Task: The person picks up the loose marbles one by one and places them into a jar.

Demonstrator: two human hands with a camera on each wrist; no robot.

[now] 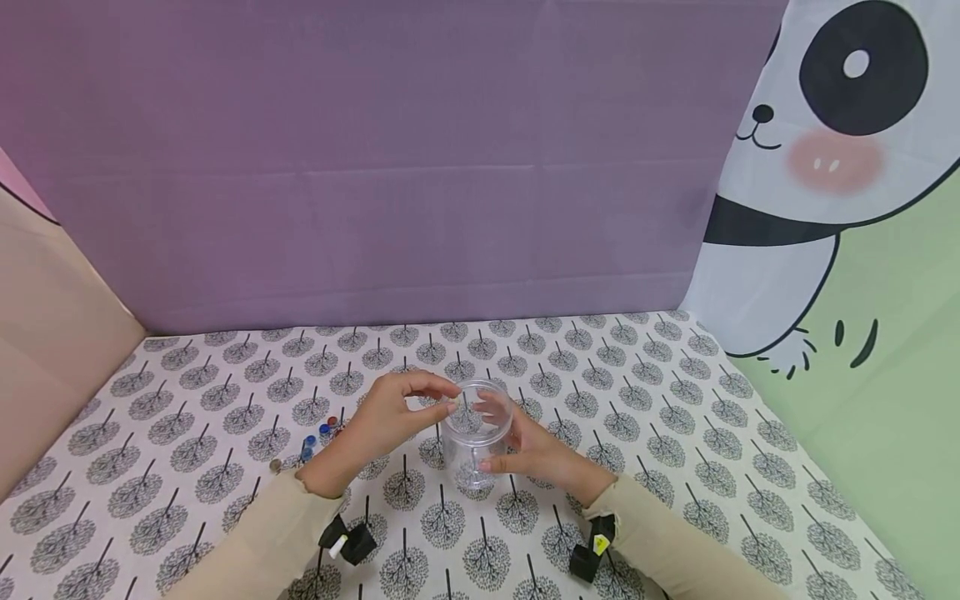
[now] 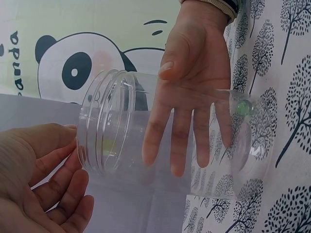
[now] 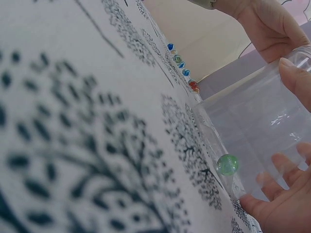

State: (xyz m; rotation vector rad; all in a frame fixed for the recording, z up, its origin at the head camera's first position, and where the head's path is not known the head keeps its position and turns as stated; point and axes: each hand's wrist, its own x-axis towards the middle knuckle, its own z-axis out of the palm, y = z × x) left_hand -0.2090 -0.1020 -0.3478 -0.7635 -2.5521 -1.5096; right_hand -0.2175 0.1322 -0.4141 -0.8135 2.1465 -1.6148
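Observation:
A clear plastic jar (image 1: 472, 446) with no lid stands upright on the patterned cloth. My right hand (image 1: 536, 446) holds its side, thumb on the near side and fingers round the far side, visible through the wall in the left wrist view. Inside at the bottom lies a green marble (image 3: 228, 165). At the jar's rim is my left hand (image 1: 397, 412), its thumb and forefinger apart and its other fingers loosely bent. A blurred yellow-green spot (image 2: 109, 146) shows just inside the mouth, perhaps a marble in motion.
Several marbles (image 1: 308, 448), blue, red and brownish, lie on the tree-print cloth (image 1: 487, 562) beside my left forearm. A purple fabric wall (image 1: 420, 167) stands behind the table, and a panda-print panel (image 1: 795, 275) rises on the right.

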